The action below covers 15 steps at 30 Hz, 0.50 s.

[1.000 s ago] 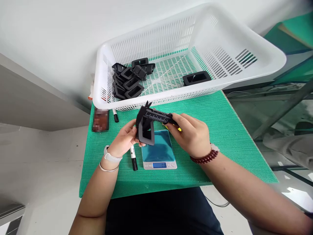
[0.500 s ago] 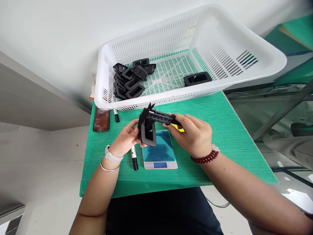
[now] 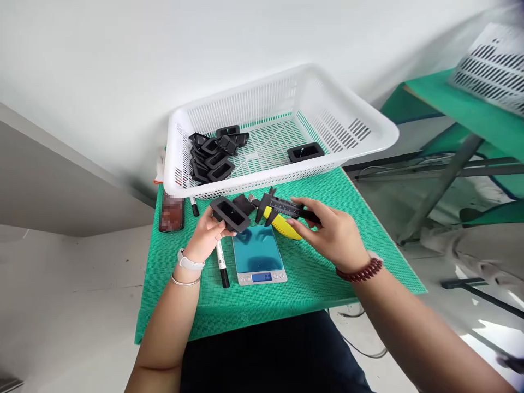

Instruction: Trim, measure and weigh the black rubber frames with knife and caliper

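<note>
My left hand [image 3: 206,236] grips a black rectangular frame-like part [image 3: 230,214] by its near left end, tilted above the far left corner of the scale. In my right hand [image 3: 333,229] is a black vernier caliper [image 3: 283,206], its jaws pointing left and apart from the part. Below them lies a digital pocket scale [image 3: 257,250] with a blue platform and a lit display. A yellow-handled tool [image 3: 289,227] rests behind the scale, partly hidden by the caliper. A white marker with a black cap [image 3: 221,264] lies left of the scale.
A white slotted plastic basket [image 3: 347,156] stands at the back, with several black parts [image 3: 216,158] piled left and one [image 3: 305,152] at right. A phone-like object [image 3: 171,212] and another marker [image 3: 194,206] lie at left. Green mesh [image 3: 327,273] covers the table.
The caliper has come away from the black part and moved right. My left hand has turned the part and shifted it left. The view has also shifted, showing more of the right side.
</note>
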Motion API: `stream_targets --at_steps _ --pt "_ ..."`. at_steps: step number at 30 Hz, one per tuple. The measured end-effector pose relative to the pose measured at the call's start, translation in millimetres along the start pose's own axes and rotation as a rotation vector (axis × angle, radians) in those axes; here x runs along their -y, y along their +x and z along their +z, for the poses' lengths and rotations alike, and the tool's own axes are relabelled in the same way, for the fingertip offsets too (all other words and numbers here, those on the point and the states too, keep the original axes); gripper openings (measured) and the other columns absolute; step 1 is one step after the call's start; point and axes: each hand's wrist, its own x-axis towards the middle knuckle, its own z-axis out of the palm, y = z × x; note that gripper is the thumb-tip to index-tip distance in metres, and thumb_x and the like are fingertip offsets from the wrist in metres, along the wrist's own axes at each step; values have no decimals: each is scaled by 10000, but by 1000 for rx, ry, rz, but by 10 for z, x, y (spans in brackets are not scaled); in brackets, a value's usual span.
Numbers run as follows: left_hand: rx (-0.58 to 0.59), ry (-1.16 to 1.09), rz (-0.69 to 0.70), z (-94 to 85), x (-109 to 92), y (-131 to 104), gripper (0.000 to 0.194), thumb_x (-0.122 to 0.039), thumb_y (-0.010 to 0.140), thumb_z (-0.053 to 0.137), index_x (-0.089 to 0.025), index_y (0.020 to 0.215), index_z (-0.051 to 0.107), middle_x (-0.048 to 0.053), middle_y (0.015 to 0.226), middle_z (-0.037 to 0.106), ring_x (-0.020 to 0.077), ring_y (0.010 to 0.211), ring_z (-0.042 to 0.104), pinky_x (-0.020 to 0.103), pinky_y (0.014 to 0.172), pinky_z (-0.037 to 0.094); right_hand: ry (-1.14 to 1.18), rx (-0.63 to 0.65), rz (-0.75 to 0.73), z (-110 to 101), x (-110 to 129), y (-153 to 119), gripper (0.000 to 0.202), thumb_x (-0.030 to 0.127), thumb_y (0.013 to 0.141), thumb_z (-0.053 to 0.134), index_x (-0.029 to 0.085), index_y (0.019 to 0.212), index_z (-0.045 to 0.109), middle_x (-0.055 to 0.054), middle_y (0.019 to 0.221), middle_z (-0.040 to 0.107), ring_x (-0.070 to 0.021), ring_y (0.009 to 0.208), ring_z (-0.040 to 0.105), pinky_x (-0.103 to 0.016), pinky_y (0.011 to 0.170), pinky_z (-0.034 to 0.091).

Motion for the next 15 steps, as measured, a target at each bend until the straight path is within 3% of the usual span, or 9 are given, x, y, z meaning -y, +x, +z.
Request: stream_targets --at_steps 3,6,8,15 --pt "-33 -24 21 -11 18 -6 427 -286 692 852 -227 1068 657 41 1017 740 205 924 725 328 760 610 -78 93 199 -120 -171 -229 417 477 892 601 200 1198 660 -52 765 715 -207 678 695 -292 567 496" --pt "-31 -34 24 -26 30 -7 411 -278 676 860 -215 1043 687 59 1050 742 233 1001 704 374 834 588 -240 119 419 -191 -364 -394 505 520 882 582 179 1250 637 -97 829 728 -270 724 697 -345 580 498" --pt "-30 -44 18 -32 29 -5 432 -277 666 864 -206 1054 686 73 1064 740 244 1020 694 386 855 571 -300 108 487 -198 -483 -446 550 501 893 555 150 1316 589 -125 876 728 -296 775 696 -378 621 517" --pt "-70 -134 69 -7 -25 -15 492 -293 705 835 -214 1151 645 71 1128 716 209 1082 670 318 858 547 -387 -17 296 -78 -669 -392 478 478 892 545 104 1172 644 -183 1060 680 -325 952 651 -495 812 546"
